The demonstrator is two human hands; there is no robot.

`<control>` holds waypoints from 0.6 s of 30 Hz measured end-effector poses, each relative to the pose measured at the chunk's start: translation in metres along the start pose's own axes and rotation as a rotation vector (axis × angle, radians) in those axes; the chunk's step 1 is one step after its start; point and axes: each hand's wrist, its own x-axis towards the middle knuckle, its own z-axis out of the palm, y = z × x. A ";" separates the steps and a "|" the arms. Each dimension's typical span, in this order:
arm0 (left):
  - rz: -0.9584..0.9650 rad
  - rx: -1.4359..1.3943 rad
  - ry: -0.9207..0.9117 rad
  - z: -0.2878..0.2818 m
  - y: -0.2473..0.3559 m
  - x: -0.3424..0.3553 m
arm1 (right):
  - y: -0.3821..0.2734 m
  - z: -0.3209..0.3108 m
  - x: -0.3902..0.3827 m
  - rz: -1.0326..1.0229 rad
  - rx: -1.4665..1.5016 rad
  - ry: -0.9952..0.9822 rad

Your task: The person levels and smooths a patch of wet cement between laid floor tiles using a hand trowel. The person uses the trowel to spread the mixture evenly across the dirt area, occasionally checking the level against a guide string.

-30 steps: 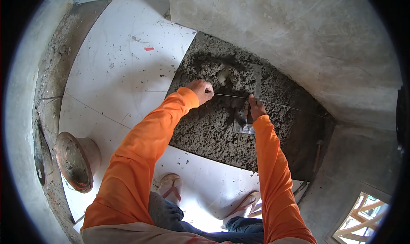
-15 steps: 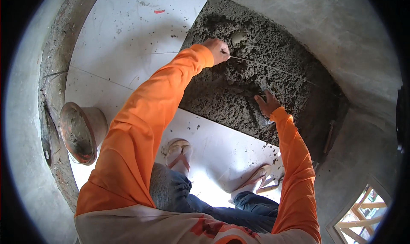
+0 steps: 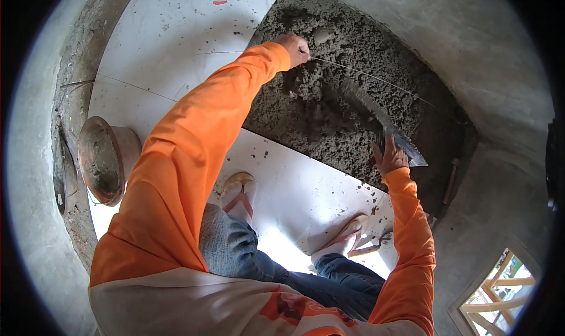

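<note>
Left hand (image 3: 294,49) pinches string (image 3: 365,73); right hand (image 3: 392,157), now off it, grips trowel (image 3: 407,147); mortar (image 3: 335,133) abuts wall (image 3: 471,59) at two o'clock.

I look down through the left of two fisheye cameras worn on my head, the picture upright and unmirrored. My shirt front (image 3: 223,300) sits closest, along the lower edge; beyond it the view drops steeply to my sandals (image 3: 238,203) and the grey mortar (image 3: 365,59), taking in my left hand (image 3: 295,49) and right hand (image 3: 392,158). The wide lens bends the wall (image 3: 488,59) toward a dark round rim.
</note>
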 end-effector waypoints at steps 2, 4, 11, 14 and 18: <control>-0.031 0.048 0.039 0.000 -0.001 0.001 | -0.008 0.001 0.006 0.084 -0.009 -0.058; -0.059 0.052 0.037 0.002 0.001 0.002 | -0.025 0.008 0.005 0.074 0.080 -0.056; -0.028 0.098 0.085 0.011 -0.001 0.007 | -0.039 0.086 -0.011 -0.118 0.045 0.064; -0.047 0.109 0.069 0.008 -0.002 0.001 | -0.062 0.058 -0.035 -0.139 0.089 0.044; -0.050 0.096 0.076 0.006 0.003 -0.004 | -0.062 0.034 -0.055 -0.191 0.100 -0.074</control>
